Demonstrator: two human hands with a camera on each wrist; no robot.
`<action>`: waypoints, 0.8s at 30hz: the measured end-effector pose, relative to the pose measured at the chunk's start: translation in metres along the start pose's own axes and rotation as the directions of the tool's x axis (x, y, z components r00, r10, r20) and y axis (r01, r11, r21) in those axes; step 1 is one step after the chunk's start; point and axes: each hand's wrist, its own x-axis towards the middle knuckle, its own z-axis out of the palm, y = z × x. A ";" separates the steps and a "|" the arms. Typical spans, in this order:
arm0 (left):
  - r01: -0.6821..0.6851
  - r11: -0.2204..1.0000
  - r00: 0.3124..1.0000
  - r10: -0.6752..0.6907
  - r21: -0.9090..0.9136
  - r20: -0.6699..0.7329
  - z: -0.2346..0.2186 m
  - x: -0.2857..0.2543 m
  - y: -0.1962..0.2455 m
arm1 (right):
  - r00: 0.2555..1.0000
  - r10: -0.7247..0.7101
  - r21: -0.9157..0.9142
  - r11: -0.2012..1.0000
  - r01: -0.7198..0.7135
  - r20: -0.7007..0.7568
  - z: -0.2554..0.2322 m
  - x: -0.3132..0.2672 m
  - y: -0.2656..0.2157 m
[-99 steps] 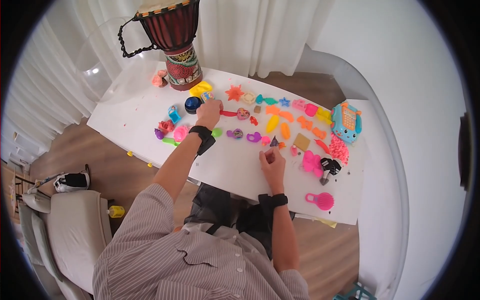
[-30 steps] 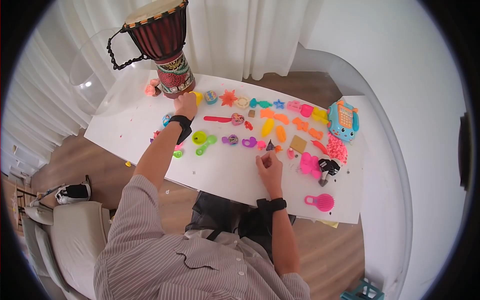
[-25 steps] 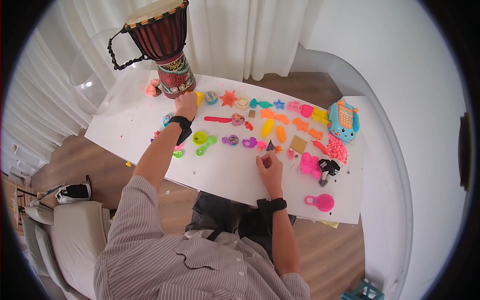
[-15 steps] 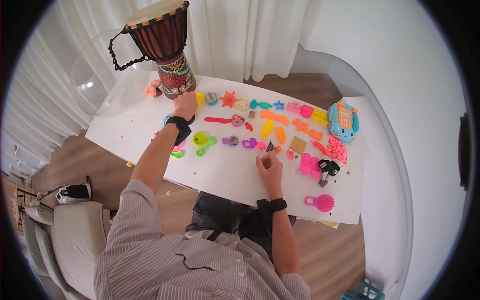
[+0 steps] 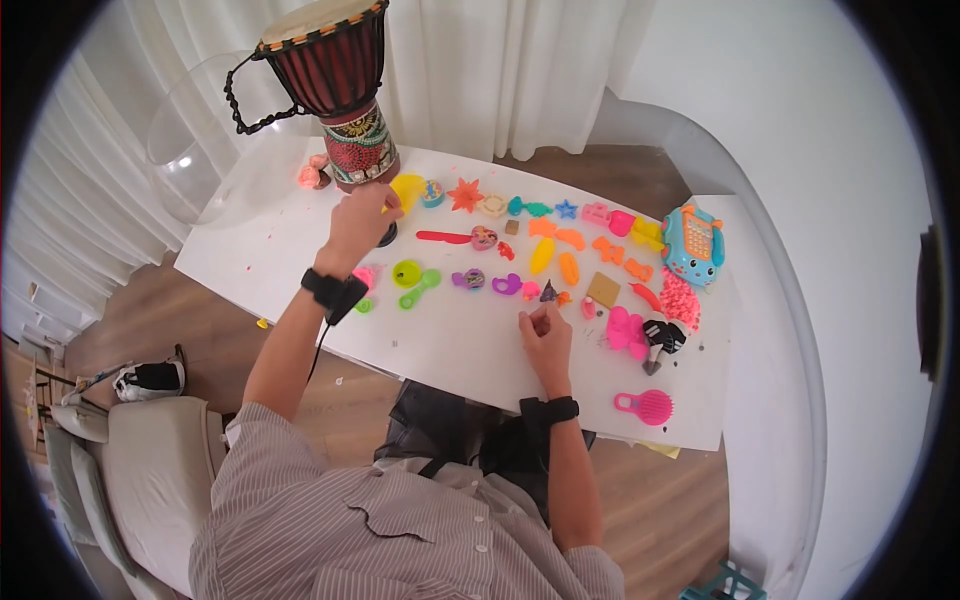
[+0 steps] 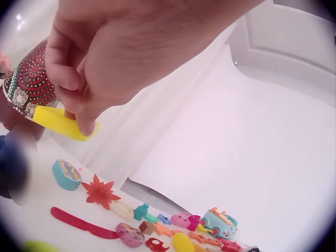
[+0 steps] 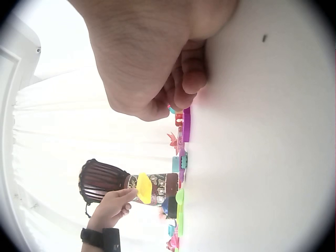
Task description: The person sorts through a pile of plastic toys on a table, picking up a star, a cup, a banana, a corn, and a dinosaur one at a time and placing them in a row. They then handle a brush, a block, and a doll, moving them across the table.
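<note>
My left hand (image 5: pixel 358 222) pinches a yellow plastic piece (image 6: pixel 58 123) between thumb and fingers, above the table's back left. In the right wrist view the yellow piece (image 7: pixel 144 188) is raised in front of the drum (image 7: pixel 103 181). A dark blue round object (image 5: pixel 389 237) is partly hidden below the left hand. Beside the yellow piece stands a small teal tub (image 6: pixel 67 174) with a patterned top. My right hand (image 5: pixel 546 338) rests at the table's front middle, its fingers loosely curled with nothing seen in them, close to a small dark pointed piece (image 5: pixel 548 291).
Rows of colourful toy pieces cross the white table (image 5: pixel 450 340), among them a red knife (image 5: pixel 443 237) and a green spoon (image 5: pixel 420 288). A toy telephone (image 5: pixel 693 245) stands at the right end, with a pink brush (image 5: pixel 645 406) near the front right.
My left hand has gone from beside the teal tub to the yellow piece at the drum's foot, gripped it and lifted it. My right hand has stayed in place.
</note>
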 end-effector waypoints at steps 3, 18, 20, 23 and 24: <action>-0.063 0.995 0.997 0.066 -0.075 0.049 0.007 -0.033 0.013 | 1.000 -0.014 -0.014 1.000 0.014 -0.002 0.000 0.000 -0.001; -0.292 0.928 0.908 0.345 -0.233 0.236 0.055 -0.144 0.087 | 1.000 -0.016 0.021 1.000 0.016 -0.003 0.000 -0.001 0.003; -0.310 0.926 0.891 0.362 -0.217 0.273 0.062 -0.153 0.093 | 1.000 -0.003 0.041 0.999 0.003 -0.007 -0.002 -0.002 0.006; -0.349 0.912 0.864 0.402 -0.215 0.304 0.070 -0.162 0.104 | 1.000 0.006 0.068 0.998 -0.005 -0.005 -0.002 -0.003 0.002; -0.369 0.900 0.853 0.427 -0.232 0.300 0.072 -0.164 0.106 | 0.999 -0.033 0.052 0.998 0.034 -0.008 -0.003 -0.005 0.000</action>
